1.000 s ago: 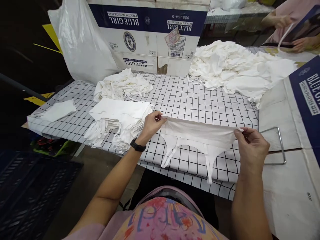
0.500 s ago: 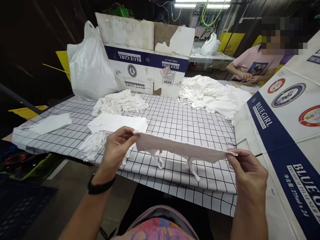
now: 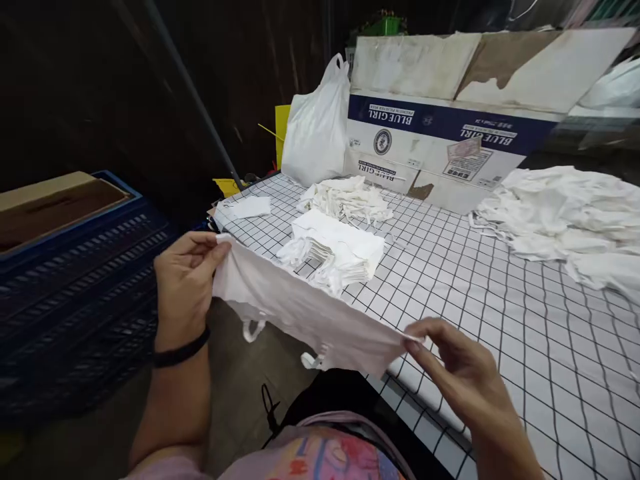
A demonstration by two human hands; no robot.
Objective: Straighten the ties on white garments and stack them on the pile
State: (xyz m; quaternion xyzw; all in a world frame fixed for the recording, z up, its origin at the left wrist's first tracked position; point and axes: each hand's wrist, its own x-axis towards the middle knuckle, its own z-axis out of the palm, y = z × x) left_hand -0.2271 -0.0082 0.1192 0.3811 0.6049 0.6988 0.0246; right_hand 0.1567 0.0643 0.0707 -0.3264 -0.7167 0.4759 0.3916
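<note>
A white cloth piece with small hanging loops [image 3: 310, 307] is stretched between both hands above the table's front edge. My left hand [image 3: 187, 280] pinches its upper left corner between thumb and fingers. At the lower right end, my right hand [image 3: 455, 360] grips the opposite corner the same way. The cloth slants down from left to right. Just beyond it lies a neat stack of similar white cloth pieces [image 3: 345, 240], with straps bunched at its near side. A loose pile of white cloth [image 3: 345, 200] sits behind that stack.
The table bears a black-and-white checked cover [image 3: 440, 260]. At the back stand a white plastic bag [image 3: 317, 127] and a cardboard box [image 3: 425, 153]. A large heap of white cloth [image 3: 570, 207] lies right, one flat piece [image 3: 253, 207] far left. Blue crates [image 3: 75, 287] stand left.
My view has turned left, bringing the blue crates in and taking the co-worker and right-hand box out. The held cloth has moved left over the table edge and now tilts more.
</note>
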